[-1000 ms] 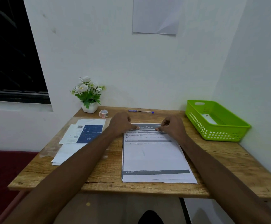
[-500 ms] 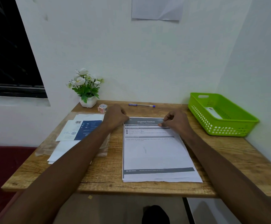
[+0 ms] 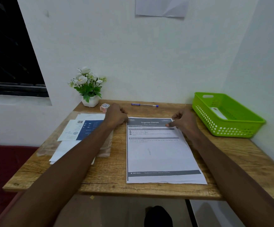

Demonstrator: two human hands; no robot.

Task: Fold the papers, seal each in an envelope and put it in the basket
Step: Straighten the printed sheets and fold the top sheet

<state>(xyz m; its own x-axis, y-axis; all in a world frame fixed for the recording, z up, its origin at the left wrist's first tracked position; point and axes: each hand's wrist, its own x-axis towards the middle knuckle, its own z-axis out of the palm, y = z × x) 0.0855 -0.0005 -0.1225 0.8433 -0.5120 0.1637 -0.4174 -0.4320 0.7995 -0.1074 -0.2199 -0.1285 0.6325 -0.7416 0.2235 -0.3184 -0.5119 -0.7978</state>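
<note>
Paper point(image 3: 159, 153) lies flat mid-table point(image 3: 110, 177), a stack by its frayed near edge. Left hand point(image 3: 116, 117) grips its far left corner, fingers curled; right hand point(image 3: 183, 121) pinches its far right corner. Envelopes point(image 3: 82, 130) lie left of the paper; basket point(image 3: 241, 130) sits right of it.

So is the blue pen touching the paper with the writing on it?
Apart. The head view shows the pen lying near the table's back edge, with a bare strip of wood between it and the top of the paper.

hands 2 point(image 3: 116, 117) point(image 3: 184, 122) | basket 1 point(image 3: 241, 128) | pen 1 point(image 3: 144, 105) | flowerpot 1 point(image 3: 90, 101) | tape roll 1 point(image 3: 105, 106)
</note>
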